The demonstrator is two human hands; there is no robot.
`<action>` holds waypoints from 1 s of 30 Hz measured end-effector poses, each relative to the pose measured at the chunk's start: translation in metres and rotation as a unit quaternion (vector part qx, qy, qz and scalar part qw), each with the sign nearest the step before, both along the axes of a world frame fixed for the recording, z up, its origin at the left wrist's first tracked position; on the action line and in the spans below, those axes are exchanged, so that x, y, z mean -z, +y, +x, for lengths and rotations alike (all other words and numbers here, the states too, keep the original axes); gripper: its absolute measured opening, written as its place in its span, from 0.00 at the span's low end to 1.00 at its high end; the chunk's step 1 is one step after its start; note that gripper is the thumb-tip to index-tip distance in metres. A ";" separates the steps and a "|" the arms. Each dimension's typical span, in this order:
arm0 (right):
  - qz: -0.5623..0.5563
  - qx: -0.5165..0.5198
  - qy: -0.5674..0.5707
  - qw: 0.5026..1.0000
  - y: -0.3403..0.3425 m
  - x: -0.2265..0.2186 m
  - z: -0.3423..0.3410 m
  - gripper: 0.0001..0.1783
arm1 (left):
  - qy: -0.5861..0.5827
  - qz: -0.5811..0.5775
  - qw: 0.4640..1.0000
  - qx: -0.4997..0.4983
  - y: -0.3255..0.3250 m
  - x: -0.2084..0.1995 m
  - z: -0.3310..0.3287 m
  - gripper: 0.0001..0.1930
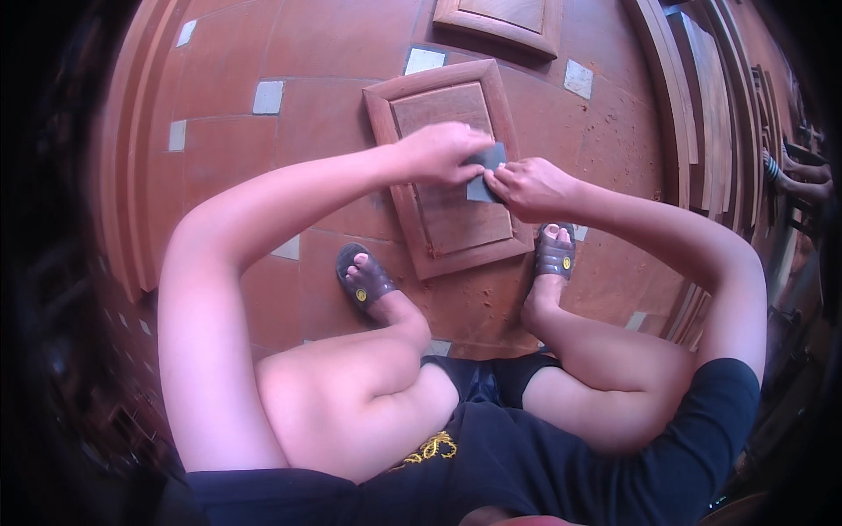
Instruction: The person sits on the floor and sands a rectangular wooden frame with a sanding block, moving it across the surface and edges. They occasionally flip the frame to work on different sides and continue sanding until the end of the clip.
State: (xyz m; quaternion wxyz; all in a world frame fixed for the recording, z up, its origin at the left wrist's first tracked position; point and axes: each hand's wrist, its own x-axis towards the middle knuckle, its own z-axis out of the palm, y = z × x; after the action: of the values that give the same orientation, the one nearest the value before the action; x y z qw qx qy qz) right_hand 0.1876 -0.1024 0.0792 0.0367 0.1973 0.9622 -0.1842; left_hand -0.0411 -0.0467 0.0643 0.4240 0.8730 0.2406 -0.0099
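Note:
A framed wooden panel (437,110) with a raised centre lies on the floor between my feet, slightly turned. Over its right part, my left hand (441,152) and my right hand (531,188) hold a small dark grey sheet of sandpaper (484,188) between them. The left fingers pinch its left and upper side, a little blurred. On its right edge, the right thumb and fingers are closed. Part of the sheet is hidden under the fingers.
Another framed wooden panel (504,22) lies farther ahead. Long wooden boards (145,140) stand at the left, and more boards (702,96) at the right. Wood debris dots the reddish tiled floor (329,48). Beyond the right boards, another person's feet (794,180) show.

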 end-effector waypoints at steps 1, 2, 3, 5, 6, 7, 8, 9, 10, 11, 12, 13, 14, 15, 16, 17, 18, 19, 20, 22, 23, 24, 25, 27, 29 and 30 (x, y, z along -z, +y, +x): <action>-0.027 -0.002 -0.001 1.000 -0.006 -0.004 0.007 0.22 | 0.094 -0.095 0.989 0.067 -0.008 -0.008 0.015 0.24; -0.035 -0.009 0.010 0.999 -0.008 -0.004 0.000 0.23 | -0.061 -0.021 0.998 -0.012 -0.040 0.019 0.001 0.24; -0.046 -0.010 0.011 0.999 -0.009 -0.003 0.003 0.24 | -0.092 -0.006 0.995 -0.049 -0.049 0.026 0.000 0.23; -0.055 0.017 0.046 0.997 -0.003 -0.005 0.008 0.25 | -0.177 0.051 0.977 -0.110 -0.062 0.040 -0.002 0.21; -0.060 0.031 0.064 0.996 0.000 -0.005 0.012 0.25 | -0.156 0.061 0.982 -0.091 -0.061 0.048 -0.006 0.24; -0.051 0.037 0.041 0.997 0.002 -0.005 0.017 0.25 | -0.139 0.067 0.986 -0.061 -0.055 0.044 -0.007 0.28; -0.042 0.038 0.023 0.998 0.009 -0.004 0.016 0.24 | -0.118 0.073 0.990 -0.035 -0.054 0.041 -0.012 0.32; -0.033 0.039 0.004 0.999 0.015 -0.001 0.015 0.24 | -0.092 0.056 0.992 -0.059 -0.055 0.038 -0.012 0.33; -0.034 0.033 -0.037 0.998 0.025 0.002 0.013 0.22 | -0.066 0.043 0.993 -0.085 -0.056 0.035 -0.010 0.33; -0.026 0.022 -0.072 0.997 0.037 0.002 0.011 0.18 | -0.040 0.032 0.992 -0.111 -0.053 0.034 -0.005 0.34; -0.018 0.028 -0.098 0.995 0.047 0.004 0.007 0.16 | -0.048 0.069 0.989 -0.118 -0.046 0.033 0.002 0.24; -0.012 0.030 -0.121 0.992 0.057 0.008 0.001 0.15 | -0.017 0.074 0.991 -0.112 -0.038 0.032 0.007 0.21; -0.002 0.003 -0.123 0.992 0.071 0.011 0.002 0.14 | 0.009 0.081 0.991 -0.102 -0.025 0.030 0.014 0.18; 0.008 -0.024 -0.125 0.992 0.087 0.014 0.003 0.14 | 0.035 0.088 0.991 -0.091 -0.013 0.027 0.017 0.15; 0.015 -0.052 -0.121 0.991 0.098 0.018 0.001 0.14 | -0.002 0.112 0.987 -0.113 -0.005 0.032 0.013 0.13; 0.023 -0.040 -0.105 0.993 0.105 0.013 -0.007 0.13 | -0.037 0.136 0.981 -0.136 0.002 0.036 0.006 0.10; 0.042 -0.030 -0.097 0.994 0.114 0.008 -0.017 0.12 | -0.036 0.162 0.976 -0.144 0.011 0.039 -0.004 0.11; 0.060 -0.012 -0.098 0.993 0.120 0.005 -0.021 0.11 | -0.031 0.173 0.974 -0.145 0.021 0.029 -0.008 0.12; 0.087 -0.021 -0.083 0.993 0.129 0.008 -0.029 0.10 | -0.023 0.194 0.968 -0.155 0.030 0.032 -0.015 0.11; 0.126 -0.028 -0.073 0.989 0.137 0.014 -0.043 0.08 | 0.006 0.216 0.964 -0.156 0.036 0.038 -0.027 0.11; 0.125 -0.040 -0.093 0.987 0.135 0.019 -0.049 0.07 | 0.028 0.218 0.964 -0.148 0.035 0.041 -0.032 0.11; 0.124 -0.053 -0.112 0.985 0.130 0.025 -0.056 0.07 | 0.049 0.220 0.964 -0.139 0.033 0.044 -0.035 0.11; 0.123 -0.065 -0.132 0.982 0.127 0.033 -0.061 0.06 | 0.051 0.256 0.957 -0.128 0.026 0.047 -0.036 0.11; 0.151 -0.112 -0.147 0.971 0.104 0.037 -0.068 0.08 | 0.054 0.324 0.938 -0.108 -0.005 0.055 -0.035 0.12; 0.170 -0.105 -0.110 0.974 0.078 0.048 -0.068 0.08 | 0.060 0.375 0.920 -0.099 -0.028 0.063 -0.036 0.15; 0.173 -0.113 -0.108 0.972 0.071 0.053 -0.066 0.08 | 0.061 0.408 0.906 -0.093 -0.037 0.066 -0.036 0.16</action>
State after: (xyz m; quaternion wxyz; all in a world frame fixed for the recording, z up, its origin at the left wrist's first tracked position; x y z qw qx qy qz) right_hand 0.1211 -0.0315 0.0263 0.1259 0.1098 0.9859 0.0131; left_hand -0.0771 -0.0841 -0.0022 0.0147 0.9413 0.3290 0.0748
